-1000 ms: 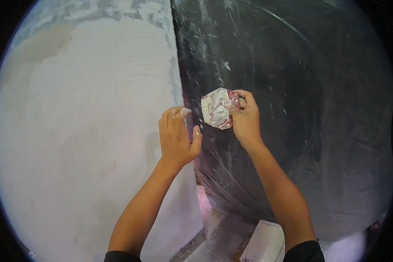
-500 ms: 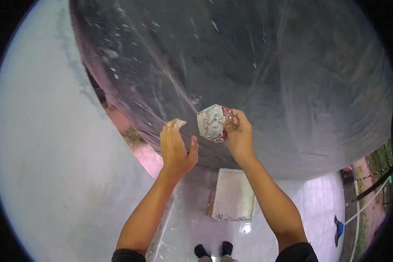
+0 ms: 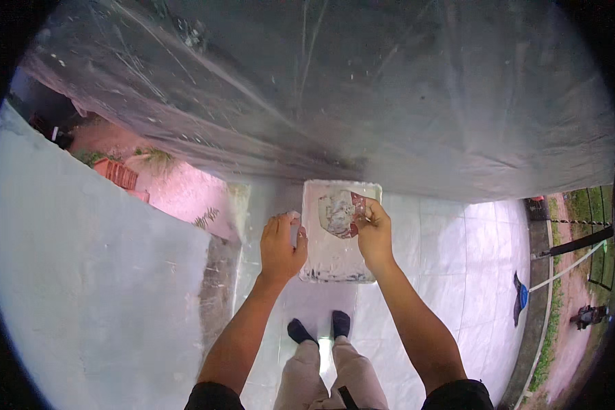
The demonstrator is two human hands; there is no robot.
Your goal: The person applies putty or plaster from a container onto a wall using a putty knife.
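Note:
My right hand (image 3: 374,231) grips a small flat red putty scraper (image 3: 337,213) by its right edge. Most of its face is covered with whitish-grey paste. To its left, my left hand (image 3: 282,249) is held up with thumb and fingers apart and nothing between them. A dab of white paste sits on one of its fingertips. Below both hands, a white rectangular box (image 3: 335,272) with smeared, dark-marked edges stands on the floor; the scraper hides part of its top.
A dark plastic sheet (image 3: 417,102) hangs across the far side. On the left is a pale wall (image 3: 96,273). My feet in dark socks (image 3: 321,326) stand on pale floor tiles (image 3: 424,294). Farther right are a dark bar (image 3: 581,240) and a parked motorbike (image 3: 589,316).
My view has tipped downward, showing more floor and my legs. The scraper has come from in front of the dark sheet to over the white box, still in my right hand.

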